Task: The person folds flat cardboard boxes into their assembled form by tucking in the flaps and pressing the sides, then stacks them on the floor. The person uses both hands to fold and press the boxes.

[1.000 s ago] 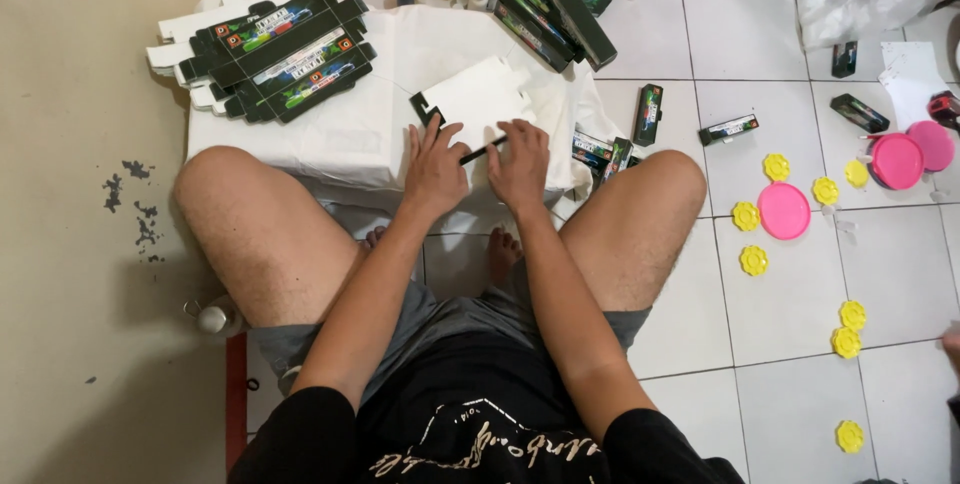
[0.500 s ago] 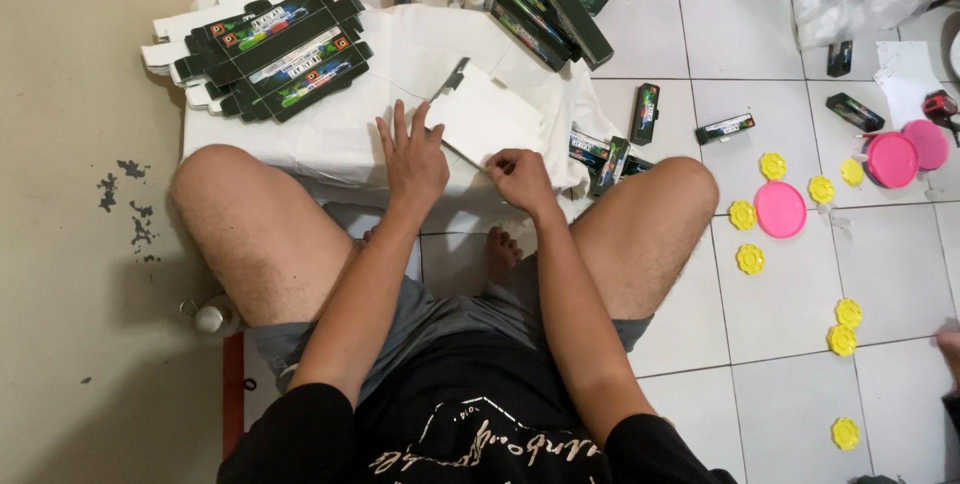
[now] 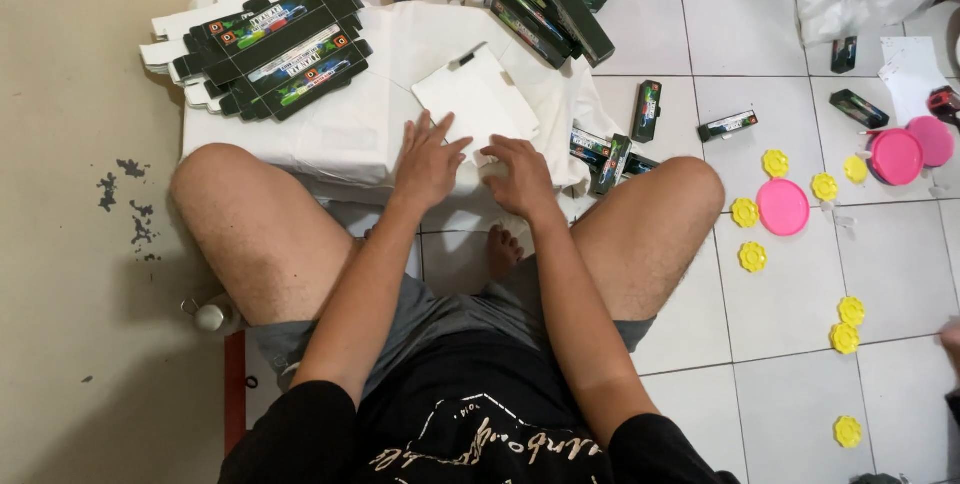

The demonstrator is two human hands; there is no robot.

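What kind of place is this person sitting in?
Probably a room in a home used for packing work. The person sits on a white tiled floor, both hands on a flat white carton, with a stack of unfolded cartons and finished dark boxes nearby.

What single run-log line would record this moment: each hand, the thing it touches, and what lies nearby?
left hand: flat on white carton blank | right hand: on blank's near edge | stack of flat printed cartons: far left on white cloth

Flattened carton blank (image 3: 478, 99): matt white cardboard, smooth. Beneath it, white cloth cover (image 3: 330, 134), soft, creased. Left of blank, printed carton stack (image 3: 272, 49): glossy black card. Right of it, floor tiles (image 3: 800, 284): glazed, shiny; pink lids (image 3: 783, 208): smooth plastic.
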